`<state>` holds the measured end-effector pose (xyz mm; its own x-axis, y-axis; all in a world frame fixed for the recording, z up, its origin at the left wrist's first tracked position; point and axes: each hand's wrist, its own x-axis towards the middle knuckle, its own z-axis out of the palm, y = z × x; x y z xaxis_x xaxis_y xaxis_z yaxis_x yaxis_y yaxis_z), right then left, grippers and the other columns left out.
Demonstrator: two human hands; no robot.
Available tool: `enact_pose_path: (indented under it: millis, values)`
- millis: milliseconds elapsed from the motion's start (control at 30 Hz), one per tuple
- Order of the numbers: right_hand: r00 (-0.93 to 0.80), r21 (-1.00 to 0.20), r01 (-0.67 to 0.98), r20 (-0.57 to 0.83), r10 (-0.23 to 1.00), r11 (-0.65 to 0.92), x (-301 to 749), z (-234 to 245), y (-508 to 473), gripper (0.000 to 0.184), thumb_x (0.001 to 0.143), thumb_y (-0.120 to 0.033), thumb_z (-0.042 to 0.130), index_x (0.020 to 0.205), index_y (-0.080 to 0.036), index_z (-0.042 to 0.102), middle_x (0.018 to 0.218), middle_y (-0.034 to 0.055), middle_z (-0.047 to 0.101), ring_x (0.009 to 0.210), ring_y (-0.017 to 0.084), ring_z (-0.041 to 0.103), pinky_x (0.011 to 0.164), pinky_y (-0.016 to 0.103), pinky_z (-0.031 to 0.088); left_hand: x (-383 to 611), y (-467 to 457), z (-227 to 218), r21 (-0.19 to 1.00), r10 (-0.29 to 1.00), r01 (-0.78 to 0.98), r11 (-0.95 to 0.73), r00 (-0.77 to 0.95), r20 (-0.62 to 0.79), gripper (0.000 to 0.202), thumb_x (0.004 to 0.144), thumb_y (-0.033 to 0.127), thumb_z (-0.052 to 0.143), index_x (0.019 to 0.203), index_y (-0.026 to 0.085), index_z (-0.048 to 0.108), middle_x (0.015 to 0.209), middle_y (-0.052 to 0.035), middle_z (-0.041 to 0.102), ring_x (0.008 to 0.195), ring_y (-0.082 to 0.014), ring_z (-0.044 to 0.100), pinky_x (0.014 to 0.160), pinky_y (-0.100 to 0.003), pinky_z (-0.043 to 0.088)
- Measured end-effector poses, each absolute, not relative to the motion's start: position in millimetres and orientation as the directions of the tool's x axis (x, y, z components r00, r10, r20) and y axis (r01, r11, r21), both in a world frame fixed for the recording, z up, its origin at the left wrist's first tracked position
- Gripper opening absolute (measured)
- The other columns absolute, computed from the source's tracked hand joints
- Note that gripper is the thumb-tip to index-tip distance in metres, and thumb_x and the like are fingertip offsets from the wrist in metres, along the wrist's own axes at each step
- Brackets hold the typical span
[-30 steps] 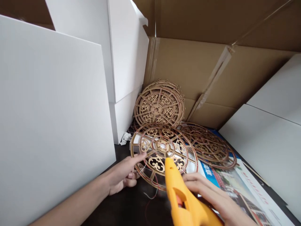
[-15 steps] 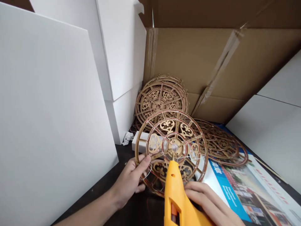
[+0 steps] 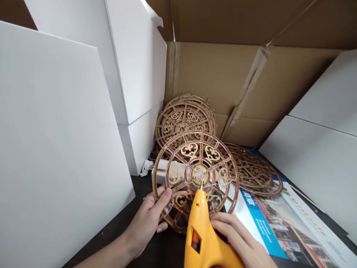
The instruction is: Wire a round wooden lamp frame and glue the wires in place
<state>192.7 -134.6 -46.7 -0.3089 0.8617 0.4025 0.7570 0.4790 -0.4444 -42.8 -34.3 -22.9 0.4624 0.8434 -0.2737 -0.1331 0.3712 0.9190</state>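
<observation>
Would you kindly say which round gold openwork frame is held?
The foremost gold openwork frame, its rim in the left hand; the leaning stack and flatter pile behind are unheld.

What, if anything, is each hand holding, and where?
Left hand: the openwork wheel, by its lower-left rim, thumb on the near face. Right hand: the yellow glue gun, fingers along its right side; the full grip is hidden.

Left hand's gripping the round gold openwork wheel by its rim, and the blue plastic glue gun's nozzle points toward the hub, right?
The colour is wrong: the head view shows a yellow plastic glue gun; the rest stands.
</observation>
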Motion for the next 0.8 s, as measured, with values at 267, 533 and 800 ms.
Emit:
enact_pose_path:
  millis: [267, 533, 800]
  values:
    - [-0.296, -0.469, 0.735, 0.428, 0.854, 0.489, 196, -65, -131, 0.05, 0.079, -0.023, 0.064, 0.128, -0.019, 0.055, 0.124, 0.0121, 0.063, 0.111, 0.022, 0.068, 0.09, 0.025, 0.057, -46, -35, -25, 0.932, 0.825, -0.102, 0.347, 0.507, -0.251, 0.06, 0.082, 0.072, 0.065, 0.11, 0.019, 0.06, 0.071, 0.0057, 0.038, 0.057, -0.006, 0.023, 0.043, -0.014, 0.018]
    - [-0.348, -0.31, 0.856, 0.248, 0.904, 0.414, 192, -32, -133, 0.053, 0.072, -0.019, 0.068, 0.126, -0.018, 0.064, 0.126, 0.0124, 0.068, 0.105, 0.025, 0.072, 0.08, 0.028, 0.062, -45, -35, -22, 0.935, 0.835, -0.101, 0.34, 0.49, -0.251, 0.06, 0.078, 0.074, 0.067, 0.1, 0.018, 0.06, 0.066, 0.0076, 0.034, 0.054, -0.0058, 0.021, 0.042, -0.014, 0.018]
    - [-0.408, -0.225, 0.851, 0.286, 0.867, 0.474, 196, -23, -131, 0.051, 0.079, -0.035, 0.077, 0.126, -0.018, 0.067, 0.118, 0.0103, 0.072, 0.099, 0.023, 0.073, 0.079, 0.024, 0.062, -47, -34, -21, 0.951, 0.862, -0.052, 0.306, 0.439, -0.253, 0.062, 0.074, 0.076, 0.069, 0.097, 0.019, 0.062, 0.062, 0.0081, 0.033, 0.053, -0.0059, 0.024, 0.043, -0.014, 0.02]
